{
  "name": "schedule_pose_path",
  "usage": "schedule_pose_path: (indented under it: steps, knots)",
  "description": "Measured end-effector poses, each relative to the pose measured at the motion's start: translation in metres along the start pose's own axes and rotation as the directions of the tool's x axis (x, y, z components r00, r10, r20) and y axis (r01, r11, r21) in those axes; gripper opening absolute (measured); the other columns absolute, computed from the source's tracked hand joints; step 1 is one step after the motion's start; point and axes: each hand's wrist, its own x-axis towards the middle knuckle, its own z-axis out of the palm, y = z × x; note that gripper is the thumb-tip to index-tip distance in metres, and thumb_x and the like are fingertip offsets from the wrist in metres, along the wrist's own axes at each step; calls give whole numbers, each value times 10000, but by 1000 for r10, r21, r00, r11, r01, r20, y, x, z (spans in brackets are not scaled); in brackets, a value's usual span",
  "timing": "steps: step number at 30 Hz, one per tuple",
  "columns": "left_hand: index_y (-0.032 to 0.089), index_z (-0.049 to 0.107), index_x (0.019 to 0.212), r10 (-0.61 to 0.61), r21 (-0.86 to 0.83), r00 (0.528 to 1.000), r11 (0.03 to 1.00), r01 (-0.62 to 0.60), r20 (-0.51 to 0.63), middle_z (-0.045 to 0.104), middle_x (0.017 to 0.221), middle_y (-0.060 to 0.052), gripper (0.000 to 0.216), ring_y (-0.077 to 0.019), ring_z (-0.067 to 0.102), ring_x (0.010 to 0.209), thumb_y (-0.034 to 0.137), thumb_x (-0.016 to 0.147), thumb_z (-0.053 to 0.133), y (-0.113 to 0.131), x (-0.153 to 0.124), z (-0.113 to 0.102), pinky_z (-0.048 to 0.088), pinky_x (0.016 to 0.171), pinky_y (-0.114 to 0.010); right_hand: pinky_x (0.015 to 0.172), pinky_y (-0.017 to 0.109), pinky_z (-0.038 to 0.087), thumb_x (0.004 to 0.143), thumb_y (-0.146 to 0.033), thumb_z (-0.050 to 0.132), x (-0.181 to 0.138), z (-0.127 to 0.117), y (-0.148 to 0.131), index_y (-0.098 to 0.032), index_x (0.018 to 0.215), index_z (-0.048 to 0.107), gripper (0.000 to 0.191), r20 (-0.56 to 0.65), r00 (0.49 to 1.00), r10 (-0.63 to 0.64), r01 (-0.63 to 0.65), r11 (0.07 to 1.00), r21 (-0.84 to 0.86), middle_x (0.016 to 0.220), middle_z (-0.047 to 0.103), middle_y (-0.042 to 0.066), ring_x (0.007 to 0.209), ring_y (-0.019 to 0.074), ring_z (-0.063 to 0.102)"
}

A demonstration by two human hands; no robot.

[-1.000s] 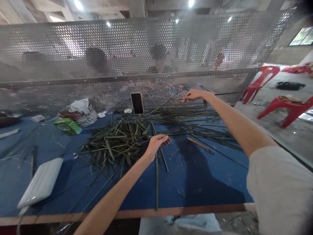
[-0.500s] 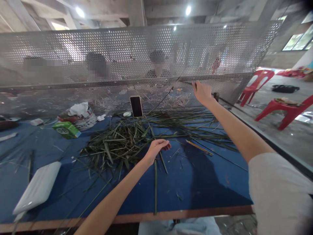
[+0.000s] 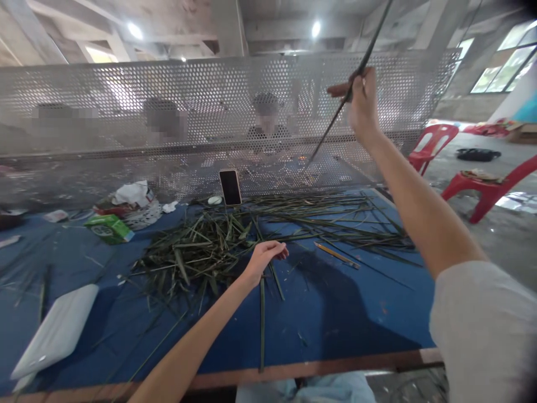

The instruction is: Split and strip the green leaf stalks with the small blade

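My right hand (image 3: 361, 101) is raised high in front of the perforated screen, fingers closed round a long thin green leaf stem (image 3: 335, 120) that slants from upper right down to the left. My left hand (image 3: 264, 256) hovers low over the blue table (image 3: 356, 313), fingers loosely curled, beside the edge of a heap of green leaf strips (image 3: 210, 243). Nothing shows in the left hand. One long strip (image 3: 261, 322) lies on the table beneath the left wrist, pointing at the near edge.
A phone (image 3: 230, 187) leans upright against the perforated metal screen (image 3: 126, 112); people sit behind it. A yellow pencil-like stick (image 3: 335, 254), a green carton (image 3: 109, 228), a basket of rubbish (image 3: 136, 204) and a white flat object (image 3: 56, 330) lie on the table. Red chairs (image 3: 486, 187) stand right.
My right hand has risen from the far leaf pile to well above the table, lifting a long stem with it. The left hand has barely moved.
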Motion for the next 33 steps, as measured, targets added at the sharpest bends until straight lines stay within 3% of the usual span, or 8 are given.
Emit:
schedule_pose_path:
  steps: [4,8,11,14,16,20,28,33]
  knots:
    - [172,489,489,116,-231,915,948,-218,-386,469,497,1,547,-98,438,487,570,863,487,14,1,-18,370,529,-239,742,214,461,919,-57,236,-20,-14,-45,-245,865,307,209,167,986,30,-59,983,173,705,682,-38,671,74,630]
    - [187,342,494,147,-382,849,845,-375,-507,293,485,46,545,-78,313,421,540,901,427,45,2,-52,292,436,-221,796,318,502,908,-110,310,-85,-19,-53,-208,888,396,132,402,901,164,-277,931,239,728,699,7,743,127,675]
    - [184,430,544,130,-289,934,929,-232,-332,393,525,30,486,-89,421,484,540,865,511,60,6,-56,369,494,-220,816,387,517,940,-262,358,-150,-13,-48,-188,843,475,169,617,734,285,-476,864,167,833,712,64,841,187,683]
    - [163,592,664,158,-108,974,978,-177,-165,603,691,-29,425,-135,580,684,552,831,552,58,8,-32,458,674,-253,778,399,540,937,-340,402,-218,-1,-43,-212,867,499,176,697,580,421,-642,763,73,814,698,50,861,205,673]
    - [152,659,773,151,-10,986,988,-152,-76,669,821,-60,439,-167,618,803,578,815,556,51,7,-10,468,764,-285,765,392,548,935,-325,404,-257,7,-38,-231,926,482,123,696,535,479,-707,705,58,797,693,30,807,190,668]
    - [163,694,922,76,142,997,987,-79,26,692,890,-54,401,-182,625,842,517,733,682,32,-1,15,468,785,-295,758,350,545,911,-350,470,-311,13,-27,-236,999,491,145,723,502,474,-698,716,16,864,688,25,771,170,657]
    - [147,713,708,-121,184,992,977,111,45,661,650,-27,338,-136,584,610,445,584,812,12,-8,11,458,579,-240,710,289,488,892,-527,490,-347,3,-23,-183,736,553,383,836,385,391,-698,716,-13,686,698,40,701,176,667]
    - [142,728,688,-209,69,978,976,208,4,676,636,-43,344,-128,586,563,436,546,835,8,-10,12,461,540,-235,572,244,380,937,-528,411,-329,-18,-21,-174,756,633,455,830,390,398,-361,895,-260,535,619,2,530,138,577]
